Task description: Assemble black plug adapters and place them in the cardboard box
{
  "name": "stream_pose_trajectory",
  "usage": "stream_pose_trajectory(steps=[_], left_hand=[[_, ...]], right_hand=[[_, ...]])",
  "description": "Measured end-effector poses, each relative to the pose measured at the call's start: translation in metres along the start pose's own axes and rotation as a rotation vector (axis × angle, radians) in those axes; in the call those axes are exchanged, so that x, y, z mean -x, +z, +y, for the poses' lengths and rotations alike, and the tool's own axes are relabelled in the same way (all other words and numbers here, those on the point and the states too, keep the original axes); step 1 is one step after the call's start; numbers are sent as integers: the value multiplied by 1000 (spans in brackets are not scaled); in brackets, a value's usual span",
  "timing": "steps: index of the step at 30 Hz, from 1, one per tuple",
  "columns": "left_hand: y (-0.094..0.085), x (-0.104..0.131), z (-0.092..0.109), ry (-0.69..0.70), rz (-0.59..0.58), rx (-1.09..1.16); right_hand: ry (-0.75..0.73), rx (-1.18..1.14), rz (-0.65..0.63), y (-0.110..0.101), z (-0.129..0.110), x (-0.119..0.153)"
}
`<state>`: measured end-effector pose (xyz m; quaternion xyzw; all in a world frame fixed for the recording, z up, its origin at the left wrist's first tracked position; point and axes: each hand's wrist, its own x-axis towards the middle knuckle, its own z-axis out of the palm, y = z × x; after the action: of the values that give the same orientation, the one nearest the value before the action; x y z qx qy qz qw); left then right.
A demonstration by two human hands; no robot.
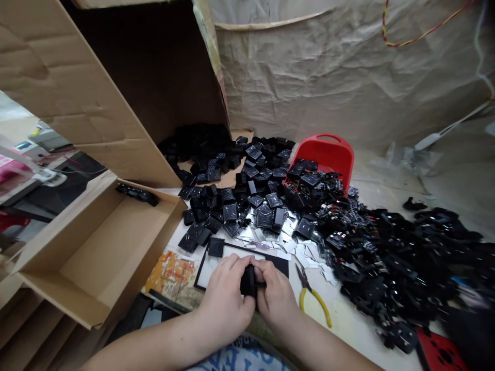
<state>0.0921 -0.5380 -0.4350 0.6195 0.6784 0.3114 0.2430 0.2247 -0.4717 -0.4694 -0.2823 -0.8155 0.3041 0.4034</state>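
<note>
Close to my body, both hands meet around one small black plastic housing (248, 282). My left hand (228, 291) wraps it from the left, thumb pressed along its near side. From the right, my right hand (275, 291) grips it with the fingers bent; part of the piece is hidden by the fingers. Just beyond them lies a black-framed white panel (234, 250) with a square black cap (216, 247) on its upper left edge. Yellow-handled pliers (311, 293) rest on the table to the right of my right hand.
An open cardboard box (104, 242) stands left, holding one black part (137, 194). Many black housings (265, 215) are heaped ahead. A red scoop (332, 154) lies among small circuit parts (328, 188). Black pieces (386, 273) pile up at right. A large carton (96, 103) rises behind.
</note>
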Motion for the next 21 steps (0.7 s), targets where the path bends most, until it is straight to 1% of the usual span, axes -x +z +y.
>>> stream_pose_trajectory(steps=[2,5,7,8,9,10,11,13,15,16,17,19,20,21], left_hand=[[-7,-4,3,6,-4,107],[-19,-8,9,86,85,235],[-26,-9,13,137,140,220],[-30,-10,14,153,151,172],[-33,-10,15,169,148,105],[-37,-10,15,182,129,25],[-40,-9,14,193,107,-57],[-46,-7,12,197,51,-202],[-53,-6,7,178,-3,-291],[-58,-7,3,169,-15,-308],[-65,-9,-3,161,-18,-308],[-86,-17,-20,104,33,-287],[-100,-23,-32,48,71,-281],[-115,-31,-46,-44,136,-294]], right_hand=[[221,-174,-33,-2,-1,-8],[579,-562,-29,0,-5,-20],[719,-770,-32,4,-8,-23],[746,-811,-36,6,-9,-23],[739,-796,-36,7,-8,-23],[699,-728,-29,8,-7,-23],[627,-628,-25,9,-6,-23],[430,-406,-51,11,-5,-25],[263,-259,-117,14,-7,-30],[220,-230,-163,16,-10,-33],[202,-226,-210,17,-12,-36],[209,-261,-267,18,-15,-40],[216,-279,-267,18,-14,-41],[228,-286,-249,16,-12,-41]])
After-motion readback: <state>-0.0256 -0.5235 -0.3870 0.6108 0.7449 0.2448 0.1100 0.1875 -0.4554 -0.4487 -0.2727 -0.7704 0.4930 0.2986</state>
